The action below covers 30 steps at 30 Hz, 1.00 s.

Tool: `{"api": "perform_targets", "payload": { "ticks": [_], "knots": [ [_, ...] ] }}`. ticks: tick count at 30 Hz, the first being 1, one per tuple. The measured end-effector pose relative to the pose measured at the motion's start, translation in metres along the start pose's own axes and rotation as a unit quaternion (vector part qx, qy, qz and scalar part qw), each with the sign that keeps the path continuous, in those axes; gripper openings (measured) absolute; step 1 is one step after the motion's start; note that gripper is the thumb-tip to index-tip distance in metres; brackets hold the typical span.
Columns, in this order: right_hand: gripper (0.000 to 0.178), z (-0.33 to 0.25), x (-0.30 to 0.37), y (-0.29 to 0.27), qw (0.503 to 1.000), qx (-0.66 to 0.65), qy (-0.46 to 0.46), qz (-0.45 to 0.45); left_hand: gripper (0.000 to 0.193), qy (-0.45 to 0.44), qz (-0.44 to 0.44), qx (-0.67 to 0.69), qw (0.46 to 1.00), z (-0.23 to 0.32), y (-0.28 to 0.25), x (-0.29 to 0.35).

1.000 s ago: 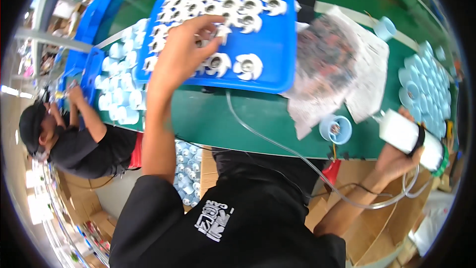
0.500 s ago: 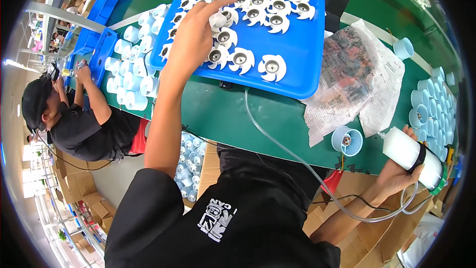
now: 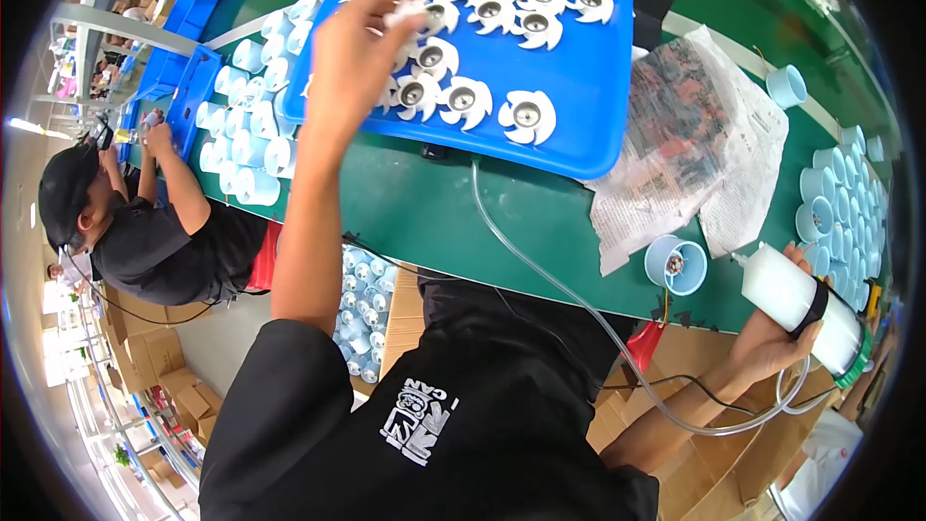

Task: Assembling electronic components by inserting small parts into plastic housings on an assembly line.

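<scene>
Over the left part of a blue tray (image 3: pixel 590 150), my left hand (image 3: pixel 362 58) pinches a crumpled white wad (image 3: pixel 405 12), perhaps tissue or cloth. White fan impellers with dark round hubs sit in rows on the tray, and one impeller (image 3: pixel 528 116) lies at the near side. The hand hides some impellers on the left. At the right, my right hand (image 3: pixel 772 338) is wrapped round a white dispensing syringe (image 3: pixel 796 294) with a black strap and a green cap. Its nozzle points toward a light blue cup-shaped housing (image 3: pixel 675 265) with metal parts inside, and is apart from it.
Crumpled printed paper (image 3: pixel 685 135) lies right of the tray. Light blue housings (image 3: pixel 256 150) crowd the table at left, more (image 3: pixel 834 198) at right. A clear hose (image 3: pixel 559 294) runs to the syringe. At the left, a co-worker (image 3: pixel 145 232) in black sits at the table.
My left hand has drawn back leftward, its index finger no longer stretched out over the impellers, with the white wad still pinched. My right hand keeps the syringe in nearly the same place.
</scene>
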State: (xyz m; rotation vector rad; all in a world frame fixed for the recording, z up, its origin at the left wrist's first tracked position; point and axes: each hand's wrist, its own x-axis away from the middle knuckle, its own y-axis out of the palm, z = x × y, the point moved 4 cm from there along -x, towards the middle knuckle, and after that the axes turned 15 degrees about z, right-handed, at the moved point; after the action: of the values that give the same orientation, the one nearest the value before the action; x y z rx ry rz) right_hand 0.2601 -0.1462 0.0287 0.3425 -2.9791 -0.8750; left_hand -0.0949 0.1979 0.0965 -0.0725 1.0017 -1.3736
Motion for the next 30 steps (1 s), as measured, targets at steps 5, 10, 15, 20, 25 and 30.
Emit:
{"api": "perform_targets", "payload": {
  "ticks": [5, 10, 15, 20, 25, 30],
  "knots": [
    [0.067, -0.001, -0.001, -0.005, 0.999, -0.034, -0.015, -0.01, 0.038, -0.123, 0.002, 0.227, 0.966, 0.051, -0.032, 0.039],
    [0.066, 0.007, -0.001, 0.006, 0.997, -0.075, 0.006, -0.006, 0.023, -0.221, -0.249, 0.278, 0.901, 0.092, 0.016, 0.148],
    [0.065, -0.004, 0.002, -0.003, 0.998, -0.061, -0.008, -0.031, 0.029, -0.01, -0.31, 0.075, 0.948, 0.096, 0.066, 0.172],
    [0.067, -0.005, 0.005, -0.003, 0.998, -0.05, -0.008, -0.032, 0.05, 0.099, -0.244, 0.028, 0.964, 0.106, 0.063, 0.165],
    [0.07, -0.003, 0.009, -0.006, 0.998, -0.062, 0.003, -0.006, 0.052, 0.129, -0.243, 0.018, 0.961, 0.098, 0.067, 0.166],
    [0.069, -0.003, 0.009, -0.008, 0.997, -0.083, 0.003, -0.002, 0.054, 0.106, -0.227, 0.188, 0.95, 0.151, 0.074, 0.161]
  ]
}}
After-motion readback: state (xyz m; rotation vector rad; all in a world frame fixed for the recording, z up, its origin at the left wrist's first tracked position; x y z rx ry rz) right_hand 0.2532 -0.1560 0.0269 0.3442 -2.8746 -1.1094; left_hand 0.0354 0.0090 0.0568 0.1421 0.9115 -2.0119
